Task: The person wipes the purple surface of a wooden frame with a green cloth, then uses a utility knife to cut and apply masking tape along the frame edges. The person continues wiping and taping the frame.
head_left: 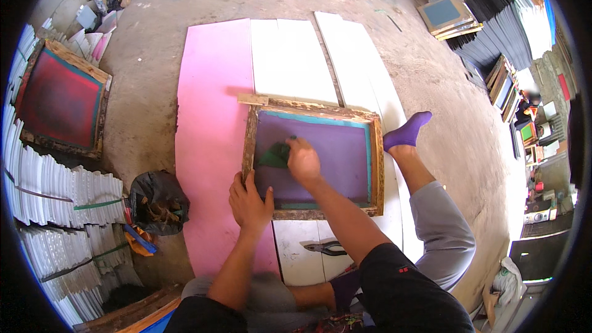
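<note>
A wooden-framed printing screen (336, 166) with purple mesh and a turquoise inner border lies on pink and white boards in front of me. My right hand (304, 161) is closed on a dark green cloth (275, 155), which touches the left part of the mesh. At the lower left corner of the frame, my left hand (250, 202) rests with its fingers spread against the wooden rail and its thumb apart. A small wooden strip (252, 99) sits at the frame's upper left corner. Pliers (325, 248) lie below the frame, near my right forearm.
Pink board (213, 86) and white boards (293, 55) cover the floor. To the left stand a black bag (159, 202), bundled white sheets (61, 188) and a red-meshed screen (61, 100). More frames (447, 15) are stacked at the far right. My purple-socked foot (407, 132) is beside the screen.
</note>
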Tool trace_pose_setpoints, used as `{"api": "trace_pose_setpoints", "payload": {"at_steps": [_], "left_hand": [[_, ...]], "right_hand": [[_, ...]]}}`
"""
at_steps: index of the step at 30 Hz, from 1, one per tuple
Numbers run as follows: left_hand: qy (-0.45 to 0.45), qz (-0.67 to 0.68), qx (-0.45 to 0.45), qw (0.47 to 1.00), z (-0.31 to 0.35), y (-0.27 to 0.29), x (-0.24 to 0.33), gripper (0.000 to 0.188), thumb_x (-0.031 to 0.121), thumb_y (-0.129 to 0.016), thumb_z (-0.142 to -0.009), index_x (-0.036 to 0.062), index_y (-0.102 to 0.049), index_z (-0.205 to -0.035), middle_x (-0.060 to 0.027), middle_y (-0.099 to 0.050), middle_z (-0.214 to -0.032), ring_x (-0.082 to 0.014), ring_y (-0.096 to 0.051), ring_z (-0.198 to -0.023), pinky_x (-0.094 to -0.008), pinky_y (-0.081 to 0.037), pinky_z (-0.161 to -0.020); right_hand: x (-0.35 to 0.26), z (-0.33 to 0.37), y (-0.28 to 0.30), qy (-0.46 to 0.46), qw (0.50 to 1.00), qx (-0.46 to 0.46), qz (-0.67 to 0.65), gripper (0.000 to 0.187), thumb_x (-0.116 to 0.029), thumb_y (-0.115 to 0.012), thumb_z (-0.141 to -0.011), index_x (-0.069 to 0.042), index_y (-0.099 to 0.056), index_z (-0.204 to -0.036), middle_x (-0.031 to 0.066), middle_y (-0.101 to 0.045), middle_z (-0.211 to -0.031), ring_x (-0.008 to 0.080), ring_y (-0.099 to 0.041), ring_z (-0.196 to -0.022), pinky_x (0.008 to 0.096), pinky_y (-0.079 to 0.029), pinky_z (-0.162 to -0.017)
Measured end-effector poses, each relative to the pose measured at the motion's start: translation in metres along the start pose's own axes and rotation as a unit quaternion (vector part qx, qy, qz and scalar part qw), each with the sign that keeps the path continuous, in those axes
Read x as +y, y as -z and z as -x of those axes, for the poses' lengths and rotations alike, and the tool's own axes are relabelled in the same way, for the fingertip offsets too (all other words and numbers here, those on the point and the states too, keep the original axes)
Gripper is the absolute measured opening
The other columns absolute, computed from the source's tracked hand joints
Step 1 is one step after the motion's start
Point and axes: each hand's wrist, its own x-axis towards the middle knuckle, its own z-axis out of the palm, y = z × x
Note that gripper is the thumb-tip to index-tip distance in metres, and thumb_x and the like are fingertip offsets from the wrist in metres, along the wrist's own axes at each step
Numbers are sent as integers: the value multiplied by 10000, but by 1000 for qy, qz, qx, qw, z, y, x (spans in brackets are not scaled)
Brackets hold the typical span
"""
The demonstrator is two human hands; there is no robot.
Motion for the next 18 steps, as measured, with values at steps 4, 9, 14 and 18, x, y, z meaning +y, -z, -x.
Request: {"api": "trace_pose_setpoints", "payload": {"at_steps": [4, 9, 14, 18], "left_hand": [[7, 5, -1, 1000, -1, -1, -3, 724, 336, -766, -858, 70, -475, -1465, -259, -406, -1509, -448, -403, -1372, -555, -368, -1115], [14, -6, -11, 1000, -1, 1, 1, 727, 333, -767, -854, 72, -476, -1466, -264, -399, -1512, -446, -391, -1386, -557, -358, -1122], [-7, -28, 6, 1000, 0, -3, -3, 702, 347, -750, -865, 71, -483, -1454, -246, -403, -1502, -420, -422, -1343, -525, -385, -1092], [-1, -42, 11, 999, 2, -4, -1, 704, 346, -750, -866, 66, -481, -1454, -246, -400, -1506, -415, -420, -1349, -522, -377, -1101]], "right_hand": [[-10, -71, 24, 83, 976, 200, -23, 390, 43, -619, -841, -59, -690, -1211, 123, -677, -1148, 345, -646, -1083, 428, -566, -926], [28, -109, 16, 188, 962, 67, 184, 478, -4, -615, -843, -85, -649, -1313, 98, -688, -1160, 309, -638, -1134, 385, -545, -998], [143, -81, 63, 117, 937, 21, 328, 396, -103, -605, -923, -48, -617, -1316, 162, -667, -1224, 314, -663, -1146, 409, -613, -889], [155, -74, 105, -19, 941, -32, 336, 280, -112, -611, -934, -39, -678, -1197, 155, -698, -1176, 307, -703, -1076, 418, -624, -842]]}}
